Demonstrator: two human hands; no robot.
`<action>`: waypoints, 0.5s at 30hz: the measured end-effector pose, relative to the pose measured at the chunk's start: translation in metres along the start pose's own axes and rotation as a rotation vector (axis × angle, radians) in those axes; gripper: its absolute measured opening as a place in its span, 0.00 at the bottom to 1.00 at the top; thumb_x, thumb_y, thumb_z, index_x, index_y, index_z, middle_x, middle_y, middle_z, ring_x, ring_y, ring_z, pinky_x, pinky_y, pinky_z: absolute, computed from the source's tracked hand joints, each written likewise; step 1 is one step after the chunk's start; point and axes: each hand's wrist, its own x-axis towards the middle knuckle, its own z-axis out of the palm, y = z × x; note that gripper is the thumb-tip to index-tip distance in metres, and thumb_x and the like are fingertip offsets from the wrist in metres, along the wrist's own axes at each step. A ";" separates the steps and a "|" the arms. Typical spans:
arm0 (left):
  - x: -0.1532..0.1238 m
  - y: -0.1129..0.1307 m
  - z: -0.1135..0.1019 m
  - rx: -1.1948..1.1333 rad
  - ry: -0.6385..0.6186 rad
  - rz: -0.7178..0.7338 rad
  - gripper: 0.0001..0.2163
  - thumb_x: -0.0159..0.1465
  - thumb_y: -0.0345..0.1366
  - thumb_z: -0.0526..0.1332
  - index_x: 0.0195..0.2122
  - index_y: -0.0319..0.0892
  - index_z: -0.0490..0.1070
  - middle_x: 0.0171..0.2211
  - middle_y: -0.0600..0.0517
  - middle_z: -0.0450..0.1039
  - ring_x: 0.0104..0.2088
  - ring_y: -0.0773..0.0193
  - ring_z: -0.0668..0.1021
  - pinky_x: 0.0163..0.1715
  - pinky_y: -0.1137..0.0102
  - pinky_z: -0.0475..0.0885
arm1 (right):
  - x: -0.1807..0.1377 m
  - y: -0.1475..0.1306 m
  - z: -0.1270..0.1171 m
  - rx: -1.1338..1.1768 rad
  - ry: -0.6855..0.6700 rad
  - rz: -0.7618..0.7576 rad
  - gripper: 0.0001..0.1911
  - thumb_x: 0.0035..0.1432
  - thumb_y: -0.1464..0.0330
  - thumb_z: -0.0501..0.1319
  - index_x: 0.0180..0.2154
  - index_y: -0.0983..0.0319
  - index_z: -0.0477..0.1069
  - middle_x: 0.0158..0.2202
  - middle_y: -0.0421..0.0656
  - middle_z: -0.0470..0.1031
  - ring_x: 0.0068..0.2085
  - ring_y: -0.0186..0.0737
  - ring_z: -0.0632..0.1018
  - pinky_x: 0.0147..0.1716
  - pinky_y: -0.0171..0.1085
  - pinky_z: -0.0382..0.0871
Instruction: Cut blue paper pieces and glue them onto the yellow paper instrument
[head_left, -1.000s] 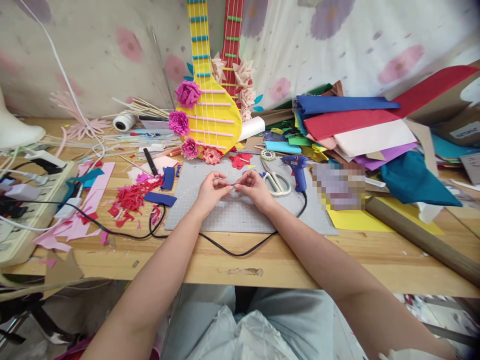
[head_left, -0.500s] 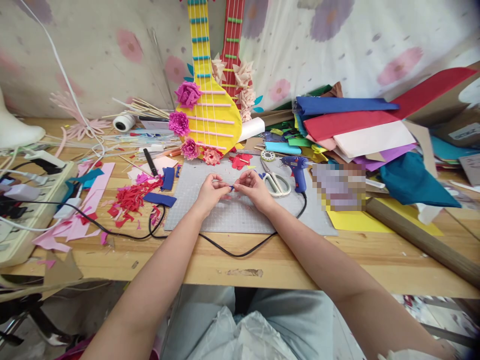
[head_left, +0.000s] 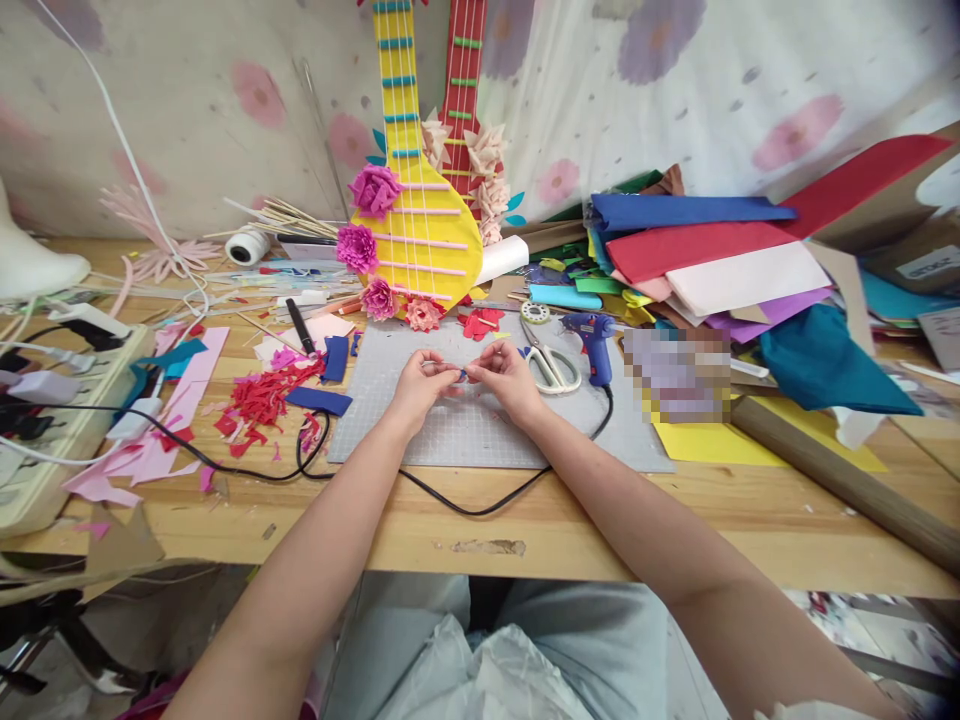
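My left hand (head_left: 417, 385) and my right hand (head_left: 508, 378) meet over the grey cutting mat (head_left: 450, 430). Both pinch a small dark blue scrap of paper (head_left: 464, 374) between their fingertips. The scrap is tiny and mostly hidden by the fingers. White-handled scissors (head_left: 551, 365) and a blue glue gun (head_left: 594, 342) lie on the mat just right of my right hand.
A yellow paper guitar with pink flowers (head_left: 420, 235) leans on the wall behind the mat. Red paper shreds (head_left: 262, 395) and blue strips (head_left: 319, 398) lie left. Stacked coloured sheets (head_left: 720, 260) fill the right. A black cord (head_left: 465, 505) crosses the wooden table's front edge.
Both hands have shifted slightly, keeping their pinch on the blue scrap; the fingertips have drawn a little closer together. Nothing else has moved.
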 end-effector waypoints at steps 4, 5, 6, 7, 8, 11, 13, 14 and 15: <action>0.001 0.002 -0.002 -0.030 0.021 -0.022 0.16 0.46 0.23 0.64 0.31 0.41 0.58 0.24 0.55 0.72 0.26 0.67 0.76 0.25 0.72 0.72 | 0.005 0.001 -0.008 -0.036 0.117 -0.079 0.17 0.44 0.61 0.65 0.30 0.58 0.57 0.26 0.34 0.64 0.25 0.30 0.69 0.29 0.35 0.66; 0.001 0.003 -0.002 -0.038 0.029 -0.036 0.16 0.47 0.23 0.64 0.32 0.41 0.58 0.24 0.55 0.72 0.25 0.67 0.76 0.25 0.73 0.72 | 0.005 0.000 -0.010 -0.076 0.138 -0.113 0.14 0.46 0.62 0.63 0.29 0.58 0.57 0.26 0.34 0.63 0.25 0.30 0.67 0.28 0.35 0.64; 0.001 0.004 -0.002 -0.048 0.034 -0.052 0.16 0.47 0.23 0.63 0.32 0.41 0.58 0.24 0.55 0.72 0.25 0.68 0.76 0.25 0.73 0.71 | 0.005 -0.001 -0.011 -0.129 0.145 -0.150 0.12 0.49 0.62 0.60 0.29 0.58 0.57 0.26 0.34 0.62 0.24 0.29 0.66 0.28 0.34 0.63; 0.000 0.006 -0.002 -0.060 0.034 -0.070 0.16 0.47 0.23 0.63 0.32 0.41 0.57 0.24 0.55 0.72 0.25 0.68 0.76 0.25 0.73 0.71 | 0.005 -0.003 -0.013 -0.188 0.140 -0.189 0.09 0.51 0.63 0.58 0.29 0.58 0.58 0.27 0.35 0.62 0.24 0.30 0.65 0.27 0.35 0.62; 0.000 0.007 -0.002 -0.074 0.030 -0.089 0.16 0.47 0.23 0.63 0.32 0.41 0.57 0.24 0.55 0.72 0.25 0.68 0.76 0.25 0.73 0.72 | 0.004 -0.005 -0.014 -0.253 0.129 -0.230 0.07 0.53 0.64 0.56 0.29 0.57 0.59 0.27 0.36 0.62 0.25 0.31 0.65 0.28 0.35 0.62; -0.001 0.011 -0.004 -0.122 0.021 -0.152 0.15 0.48 0.22 0.62 0.31 0.41 0.57 0.24 0.56 0.72 0.25 0.70 0.76 0.27 0.74 0.72 | 0.001 -0.012 -0.019 -0.453 0.113 -0.328 0.03 0.57 0.66 0.53 0.32 0.57 0.62 0.30 0.39 0.66 0.30 0.35 0.67 0.34 0.38 0.62; -0.001 0.012 -0.005 -0.144 0.024 -0.176 0.14 0.48 0.21 0.62 0.30 0.41 0.57 0.23 0.56 0.71 0.24 0.71 0.76 0.27 0.74 0.72 | -0.001 -0.015 -0.024 -0.565 0.097 -0.331 0.03 0.58 0.67 0.52 0.34 0.56 0.63 0.29 0.39 0.66 0.29 0.37 0.67 0.34 0.39 0.61; -0.001 0.012 -0.005 -0.151 0.028 -0.180 0.14 0.49 0.21 0.61 0.30 0.41 0.57 0.23 0.56 0.71 0.24 0.71 0.76 0.27 0.74 0.72 | -0.001 -0.016 -0.027 -0.607 0.085 -0.320 0.03 0.59 0.66 0.52 0.35 0.56 0.64 0.27 0.38 0.66 0.28 0.36 0.66 0.32 0.38 0.60; -0.001 0.012 -0.005 -0.157 0.031 -0.181 0.14 0.49 0.21 0.61 0.30 0.41 0.57 0.23 0.56 0.71 0.24 0.71 0.76 0.27 0.74 0.72 | -0.001 -0.017 -0.029 -0.636 0.073 -0.312 0.03 0.59 0.66 0.53 0.36 0.56 0.64 0.25 0.37 0.65 0.26 0.36 0.65 0.31 0.38 0.59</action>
